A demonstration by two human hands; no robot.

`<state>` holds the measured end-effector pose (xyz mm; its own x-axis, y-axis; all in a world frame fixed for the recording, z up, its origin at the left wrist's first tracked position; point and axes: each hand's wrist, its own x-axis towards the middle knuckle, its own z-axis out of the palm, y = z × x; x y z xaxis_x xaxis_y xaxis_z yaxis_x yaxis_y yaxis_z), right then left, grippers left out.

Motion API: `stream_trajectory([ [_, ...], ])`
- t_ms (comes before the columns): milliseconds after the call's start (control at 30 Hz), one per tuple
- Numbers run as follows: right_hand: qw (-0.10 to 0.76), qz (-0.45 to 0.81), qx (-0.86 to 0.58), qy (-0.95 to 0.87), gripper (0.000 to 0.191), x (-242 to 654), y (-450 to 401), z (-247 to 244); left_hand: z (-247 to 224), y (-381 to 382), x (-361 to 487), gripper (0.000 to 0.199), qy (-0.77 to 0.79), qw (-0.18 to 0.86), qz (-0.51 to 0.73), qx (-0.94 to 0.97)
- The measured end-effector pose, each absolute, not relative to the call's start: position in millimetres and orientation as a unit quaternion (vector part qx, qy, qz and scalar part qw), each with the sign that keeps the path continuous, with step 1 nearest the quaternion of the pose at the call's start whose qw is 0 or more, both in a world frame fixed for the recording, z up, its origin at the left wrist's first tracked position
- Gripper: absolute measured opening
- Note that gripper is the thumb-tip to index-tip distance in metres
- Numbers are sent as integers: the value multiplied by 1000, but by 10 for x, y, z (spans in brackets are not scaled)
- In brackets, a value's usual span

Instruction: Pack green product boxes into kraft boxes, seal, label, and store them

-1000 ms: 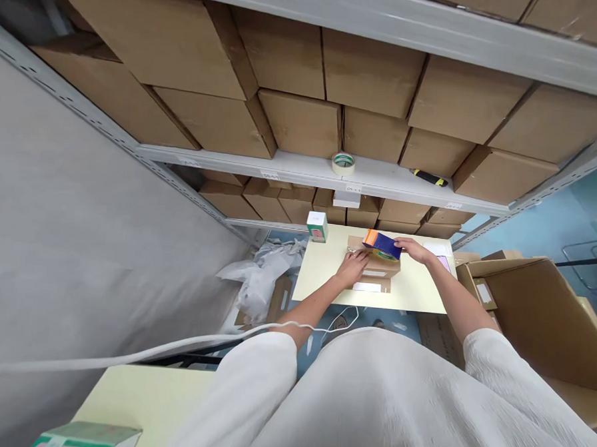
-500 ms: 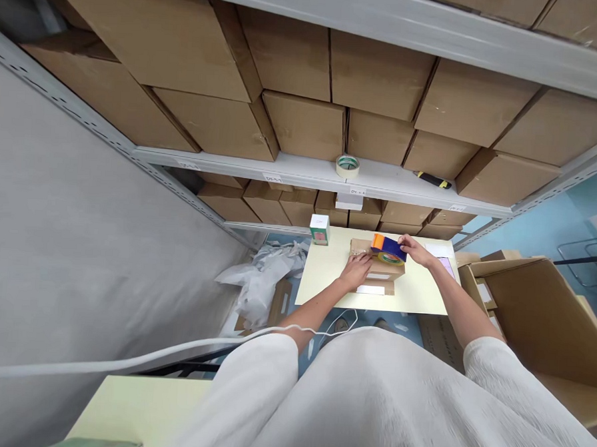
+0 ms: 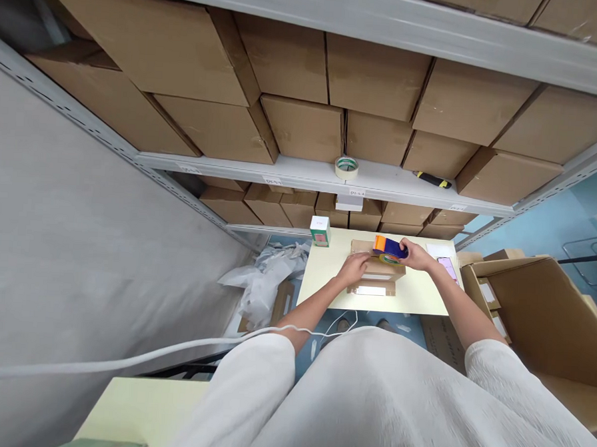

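On the pale yellow table (image 3: 425, 297) lies a small cardboard box (image 3: 391, 271), with flaps showing at its left and front. My right hand (image 3: 415, 255) grips a blue and orange tape dispenser (image 3: 390, 247) over the top of the box. My left hand (image 3: 355, 266) rests at the box's upper left, its fingertips near the dispenser's orange end; whether they pinch any tape is too small to tell. A green and white carton (image 3: 321, 231) stands at the table's back left corner. To the right of my right hand lies a phone (image 3: 447, 268).
Metal shelves (image 3: 301, 173) full of brown boxes rise behind the table, holding a tape roll (image 3: 346, 168) and a yellow-black cutter (image 3: 432, 180). A large open carton (image 3: 539, 309) stands at right. Plastic wrapping (image 3: 262, 285) lies left. A white cable (image 3: 172, 347) crosses my left arm.
The dispenser and my right hand have shifted slightly to the right. My left hand has moved a little left, and its fingers have drawn closer together.
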<state>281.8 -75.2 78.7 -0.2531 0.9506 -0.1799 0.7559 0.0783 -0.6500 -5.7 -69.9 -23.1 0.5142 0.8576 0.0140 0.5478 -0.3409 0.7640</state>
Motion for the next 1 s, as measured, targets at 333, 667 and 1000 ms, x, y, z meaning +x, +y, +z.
stream_trajectory([
  [333, 162, 341, -598, -707, 40, 2896, -806, 740, 234, -267, 189, 30, 539, 671, 329, 388],
  [667, 147, 308, -591, -731, 38, 2886, -802, 732, 342, -285, 285, 46, 559, 620, 340, 433],
  [1000, 46, 236, -575, -782, 39, 2696, -662, 866, 286, -377, 35, 56, 607, 537, 366, 459],
])
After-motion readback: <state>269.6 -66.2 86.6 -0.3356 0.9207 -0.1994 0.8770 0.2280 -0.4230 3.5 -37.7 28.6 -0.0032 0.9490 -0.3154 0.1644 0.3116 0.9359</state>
